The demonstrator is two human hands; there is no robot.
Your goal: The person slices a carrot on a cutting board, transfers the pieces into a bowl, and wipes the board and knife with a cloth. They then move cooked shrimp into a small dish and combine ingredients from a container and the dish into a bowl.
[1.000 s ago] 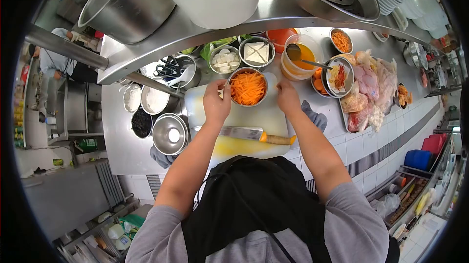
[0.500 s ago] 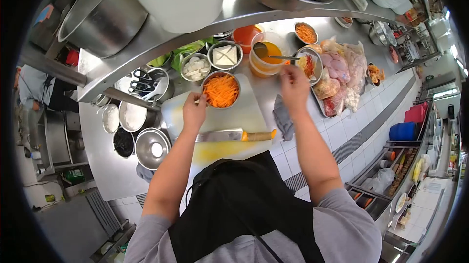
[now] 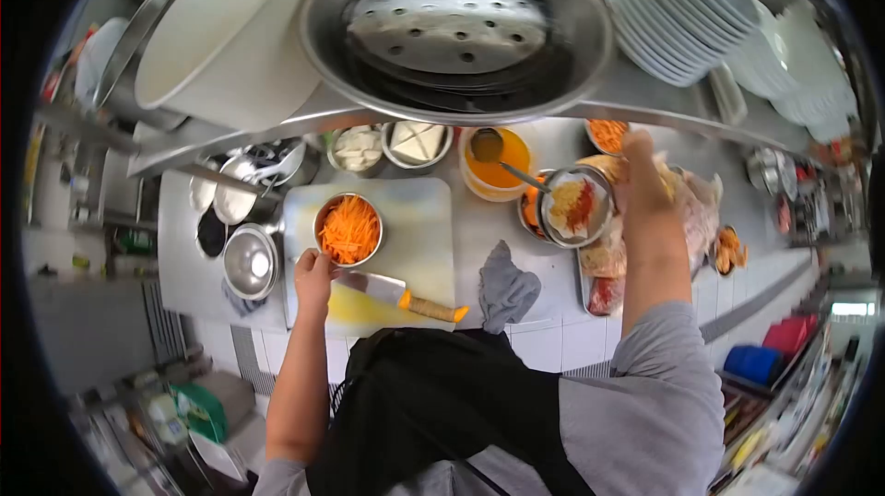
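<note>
My left hand [image 3: 314, 273] pinches the lower left rim of a steel bowl of shredded carrots [image 3: 350, 230], which sits on the pale cutting board [image 3: 415, 219]. Close below the bowl lies a knife [image 3: 373, 288] with a yellow-ended wrapped handle. My right hand [image 3: 643, 159] reaches far forward, blurred, beside another bowl of carrot shreds [image 3: 607, 135] under the shelf. Its fingers are hidden or smeared. Nearer than that hand is a bowl of chopped garlic and red seasoning [image 3: 573, 208]. To its left a ladle [image 3: 489, 146] rests in a tub of orange liquid [image 3: 507, 169].
A steel shelf [image 3: 369, 112] crosses above the table, bearing a perforated steel pan [image 3: 452, 26], a white tub [image 3: 230, 35] and stacked plates [image 3: 678, 12]. Raw meat [image 3: 687, 219] lies on the right. A grey cloth [image 3: 507, 289] is beside the board; steel bowls [image 3: 249, 261] stand left.
The carrot bowl has come nearer to me over the board, with my left hand at its rim. My right hand has moved forward and right, away from the garlic bowl. The view has shifted.
</note>
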